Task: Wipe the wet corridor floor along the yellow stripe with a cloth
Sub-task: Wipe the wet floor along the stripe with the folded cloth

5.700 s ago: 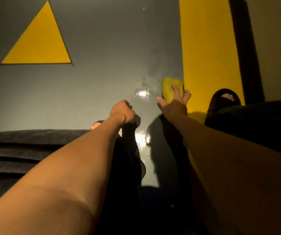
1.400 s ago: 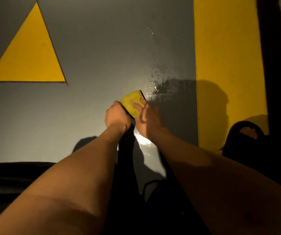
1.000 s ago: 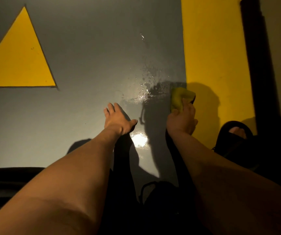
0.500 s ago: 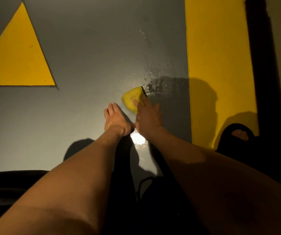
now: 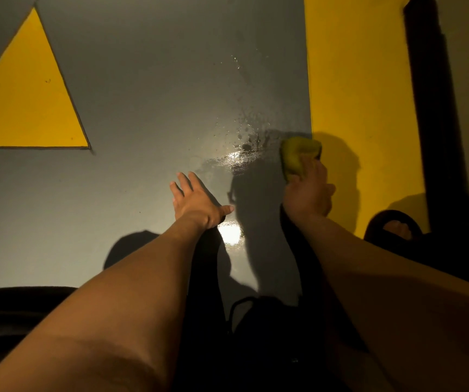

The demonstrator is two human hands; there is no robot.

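A yellow cloth lies bunched on the grey floor, right at the left edge of the yellow stripe. My right hand presses on the cloth's near side, fingers over it. A wet patch with droplets and a glossy smear sits just left of the cloth, and more droplets trail away up the floor. My left hand rests flat on the floor with fingers spread, left of the wet patch and holding nothing.
A yellow triangle is painted on the floor at the left. A dark strip runs along the stripe's right side. My foot in a black sandal stands at the stripe's near right. A bright light reflection lies beside my left wrist.
My right hand has swept the cloth from the middle of the wet patch rightward to the stripe's edge. My left hand has stayed flat on the floor.
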